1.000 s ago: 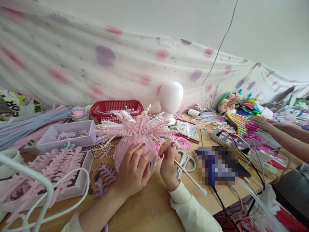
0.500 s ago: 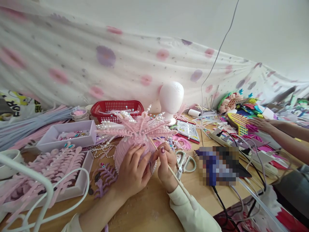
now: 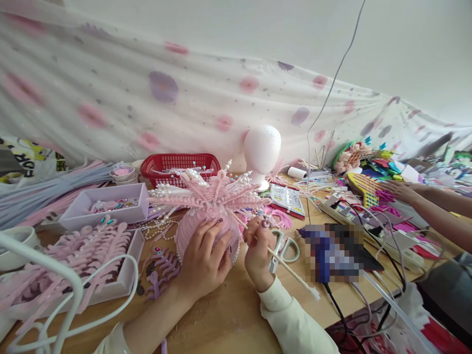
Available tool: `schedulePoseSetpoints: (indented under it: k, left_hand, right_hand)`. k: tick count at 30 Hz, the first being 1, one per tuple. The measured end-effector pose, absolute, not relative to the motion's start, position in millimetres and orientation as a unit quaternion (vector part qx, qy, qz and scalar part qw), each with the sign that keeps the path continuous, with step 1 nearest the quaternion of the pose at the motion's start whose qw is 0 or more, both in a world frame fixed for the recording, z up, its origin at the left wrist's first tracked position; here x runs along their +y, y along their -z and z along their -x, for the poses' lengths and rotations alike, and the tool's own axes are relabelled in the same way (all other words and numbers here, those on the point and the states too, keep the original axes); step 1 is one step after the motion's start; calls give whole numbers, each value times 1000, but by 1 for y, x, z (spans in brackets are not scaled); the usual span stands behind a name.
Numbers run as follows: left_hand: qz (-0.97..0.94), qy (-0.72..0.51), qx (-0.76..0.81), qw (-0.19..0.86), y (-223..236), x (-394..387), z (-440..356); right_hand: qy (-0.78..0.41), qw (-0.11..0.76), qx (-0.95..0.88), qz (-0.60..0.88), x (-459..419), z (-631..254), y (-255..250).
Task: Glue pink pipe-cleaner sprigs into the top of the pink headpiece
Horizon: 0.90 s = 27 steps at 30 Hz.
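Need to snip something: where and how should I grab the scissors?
Probably best pinch the outer finger loop of the scissors, coming from your right: that ring lies in plain view, while the right hand and the stick it holds partly cover the opposite side.

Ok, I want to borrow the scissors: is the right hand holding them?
No, the right hand grips a thin stick, while the scissors lie beside it on the table.
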<state>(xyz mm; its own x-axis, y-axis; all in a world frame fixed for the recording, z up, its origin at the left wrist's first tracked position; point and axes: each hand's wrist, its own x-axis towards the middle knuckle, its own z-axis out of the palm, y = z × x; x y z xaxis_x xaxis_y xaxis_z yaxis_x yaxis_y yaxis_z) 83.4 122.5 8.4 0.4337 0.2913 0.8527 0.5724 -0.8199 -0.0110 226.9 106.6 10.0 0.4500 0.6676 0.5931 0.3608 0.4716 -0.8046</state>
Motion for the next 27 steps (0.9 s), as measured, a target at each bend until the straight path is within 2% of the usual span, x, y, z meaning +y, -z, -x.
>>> schedulePoseSetpoints:
  k: [9, 15, 19, 27]
  left_hand:
    - [830, 471, -254, 156, -8, 123, -83]
    - [831, 468, -255, 159, -8, 122, -83]
    - [831, 468, -260, 152, -9, 122, -83]
    - [829, 474, -255, 153, -9, 122, -84]
  right_hand:
    - [-151, 734, -505, 428, 107, -225, -8]
    - [-336, 801, -343, 359, 116, -226, -21]
    - [-432, 808, -248, 315, 118, -231, -34]
    - [-353, 807, -249, 403, 121, -229, -32]
